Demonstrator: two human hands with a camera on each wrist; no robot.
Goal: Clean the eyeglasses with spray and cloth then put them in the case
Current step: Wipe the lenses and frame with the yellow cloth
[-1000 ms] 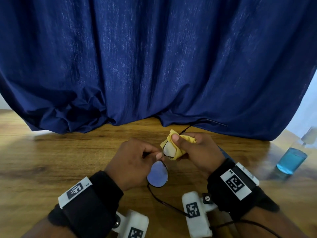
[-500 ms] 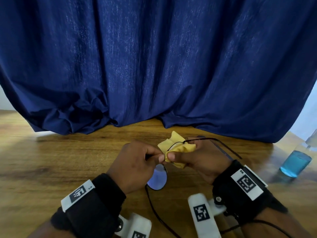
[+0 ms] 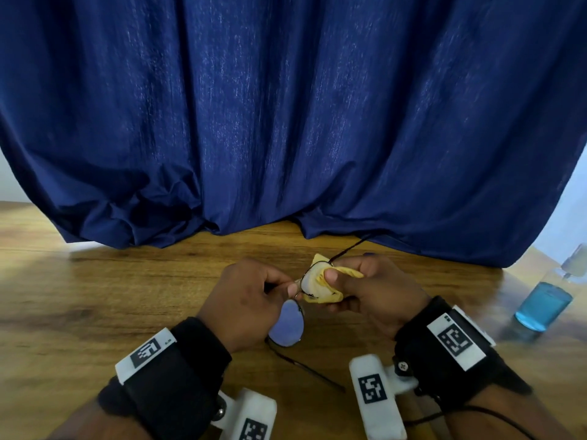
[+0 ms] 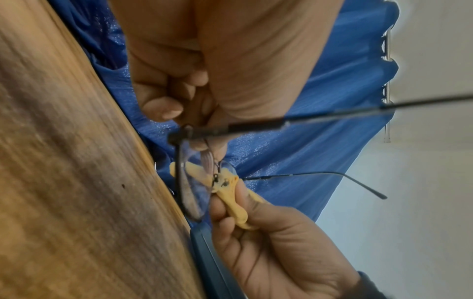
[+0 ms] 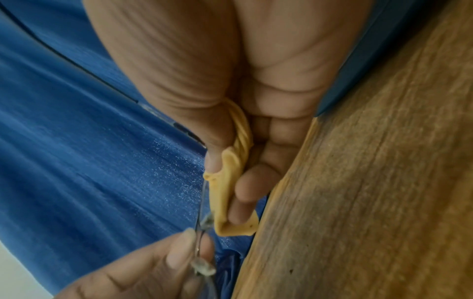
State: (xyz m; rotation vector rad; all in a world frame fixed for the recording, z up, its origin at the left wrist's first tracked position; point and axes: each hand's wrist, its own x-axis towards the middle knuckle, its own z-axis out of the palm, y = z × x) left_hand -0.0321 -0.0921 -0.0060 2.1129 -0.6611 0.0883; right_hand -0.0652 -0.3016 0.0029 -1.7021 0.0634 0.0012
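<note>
Left hand (image 3: 251, 308): thumb and fingers pinch the glasses (image 3: 287, 328) at the bridge, above the table (image 3: 95, 312).
Right hand (image 3: 373, 292): thumb and fingers pinch the cloth (image 3: 320, 284) around one lens.
Glasses: held between both hands; free lens hangs below the left hand, temples unfolded.
Cloth: yellow, folded over the far lens.
Bottle (image 3: 544, 304): blue liquid, standing at the table's right edge, blurred.
Case (image 4: 217, 269): probably the dark blue edge under the right hand.
Curtain (image 3: 286, 122): blue, behind.

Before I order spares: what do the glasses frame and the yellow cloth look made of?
Glasses frame: apparently thin metal wire with a dark finish, judging by its very slim rim and temples. Yellow cloth: soft, matte fabric, probably microfibre; it folds and bunches under the right hand.
</note>
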